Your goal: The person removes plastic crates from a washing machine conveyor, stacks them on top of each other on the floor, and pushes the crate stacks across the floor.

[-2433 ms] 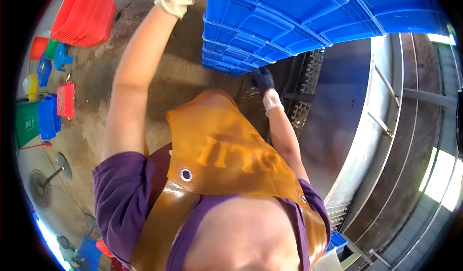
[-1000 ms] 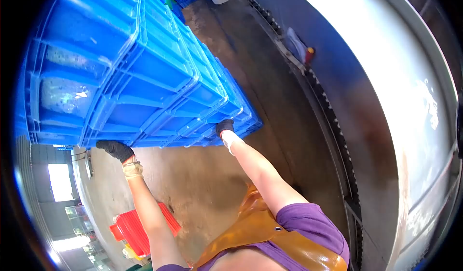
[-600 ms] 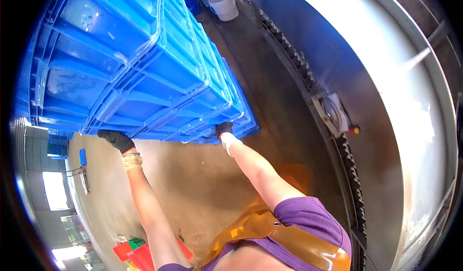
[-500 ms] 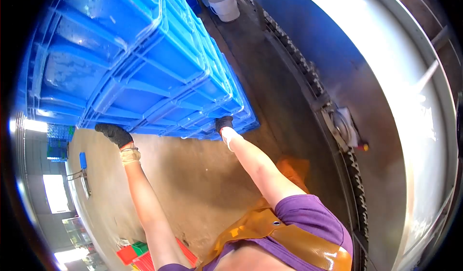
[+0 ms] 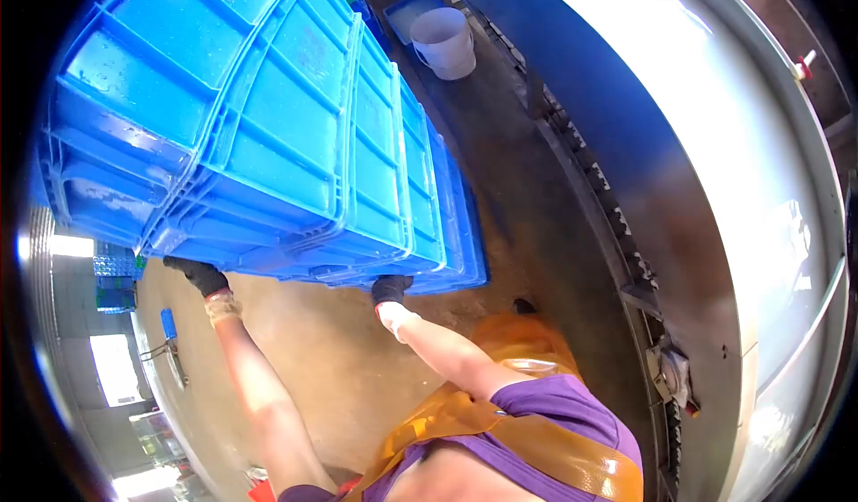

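A tall stack of blue plastic crates (image 5: 277, 118) fills the upper left of the head view, its ribbed sides shiny and wet-looking. My left hand (image 5: 198, 276), in a black glove, grips the near lower-left edge of the stack; its fingertips are partly hidden at the crate. Farther right along the same side, my right hand (image 5: 391, 289), also black-gloved, is closed on a crate's edge, with its fingers mostly out of sight. Both arms reach out from the body, which wears an orange apron (image 5: 447, 421) over a purple shirt.
Beyond the stack, a white bucket (image 5: 444, 44) stands on the floor by a blue tray (image 5: 413, 12). A long metal machine (image 5: 688, 189) with a chain along its lower side runs down the right. More crates (image 5: 114, 292) stand far left. Something red (image 5: 261, 490) shows at the bottom.
The stack has turned in view, showing more of its right side. My right hand has shifted left and nearer with it. The red crates at the bottom have mostly left the view.
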`<state>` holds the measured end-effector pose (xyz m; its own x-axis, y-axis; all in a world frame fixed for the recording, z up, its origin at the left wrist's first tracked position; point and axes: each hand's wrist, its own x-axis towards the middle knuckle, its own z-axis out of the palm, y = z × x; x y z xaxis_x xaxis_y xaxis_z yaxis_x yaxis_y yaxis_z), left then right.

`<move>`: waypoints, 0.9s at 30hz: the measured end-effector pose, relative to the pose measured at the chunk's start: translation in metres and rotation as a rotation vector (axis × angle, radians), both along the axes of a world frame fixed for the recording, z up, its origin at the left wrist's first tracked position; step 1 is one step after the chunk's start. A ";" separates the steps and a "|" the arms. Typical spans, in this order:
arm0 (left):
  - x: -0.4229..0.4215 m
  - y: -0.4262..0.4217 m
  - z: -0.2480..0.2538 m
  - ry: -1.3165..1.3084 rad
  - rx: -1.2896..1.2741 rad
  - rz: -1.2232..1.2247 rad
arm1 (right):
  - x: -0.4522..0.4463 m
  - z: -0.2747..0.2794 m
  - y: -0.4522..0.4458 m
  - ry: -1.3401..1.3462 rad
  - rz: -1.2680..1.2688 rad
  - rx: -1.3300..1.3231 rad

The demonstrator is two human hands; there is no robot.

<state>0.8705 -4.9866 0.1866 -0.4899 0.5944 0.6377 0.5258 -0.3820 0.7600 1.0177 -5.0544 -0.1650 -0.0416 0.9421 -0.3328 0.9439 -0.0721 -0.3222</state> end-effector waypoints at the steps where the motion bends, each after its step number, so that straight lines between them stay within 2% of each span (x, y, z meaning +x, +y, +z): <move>1: 0.001 0.001 -0.003 0.036 -0.022 -0.003 | 0.000 0.000 0.003 -0.005 -0.003 -0.006; 2: -0.005 0.007 -0.006 -0.118 0.003 -0.154 | 0.000 -0.006 0.008 -0.022 -0.004 -0.009; 6: 0.012 -0.009 -0.009 -0.286 0.024 -0.165 | 0.005 -0.012 0.001 -0.002 -0.032 0.002; 10: 0.007 -0.009 -0.007 -0.155 -0.005 -0.118 | -0.004 -0.020 -0.005 0.064 -0.086 0.038; 12: -0.013 -0.010 -0.021 -0.031 0.057 0.062 | -0.013 -0.027 -0.009 0.147 -0.123 0.040; 13: -0.005 -0.010 -0.013 -0.017 0.051 0.048 | 0.002 -0.004 -0.008 0.095 -0.106 0.019; 14: 0.012 -0.013 -0.002 -0.187 0.020 -0.063 | 0.019 0.020 -0.007 0.043 -0.087 -0.002; 15: 0.024 -0.015 0.004 -0.358 -0.021 -0.166 | 0.014 0.014 -0.006 0.019 -0.089 -0.015; 17: 0.028 -0.012 0.001 -0.208 -0.014 -0.038 | 0.005 0.003 -0.004 -0.030 -0.093 -0.043; 19: 0.020 -0.008 -0.004 -0.144 -0.025 -0.026 | 0.002 0.004 0.000 -0.050 -0.098 0.027; 21: 0.016 -0.010 -0.007 -0.115 -0.037 -0.018 | 0.011 0.008 -0.002 0.059 -0.141 0.017; 22: 0.015 -0.011 -0.009 -0.109 -0.043 -0.019 | 0.013 0.008 -0.002 0.173 -0.198 0.009; 23: 0.015 -0.010 -0.009 -0.107 -0.047 -0.026 | 0.022 0.006 -0.003 0.396 -0.355 0.039; 25: 0.013 -0.007 -0.011 -0.095 -0.059 -0.047 | 0.016 0.009 0.002 2.121 -1.257 0.249; 26: 0.011 -0.007 -0.009 -0.087 -0.065 -0.057 | 0.024 0.023 0.005 2.503 -1.480 0.326; 27: 0.013 -0.003 -0.005 -0.090 -0.073 -0.084 | 0.032 0.040 0.007 2.607 -1.831 0.167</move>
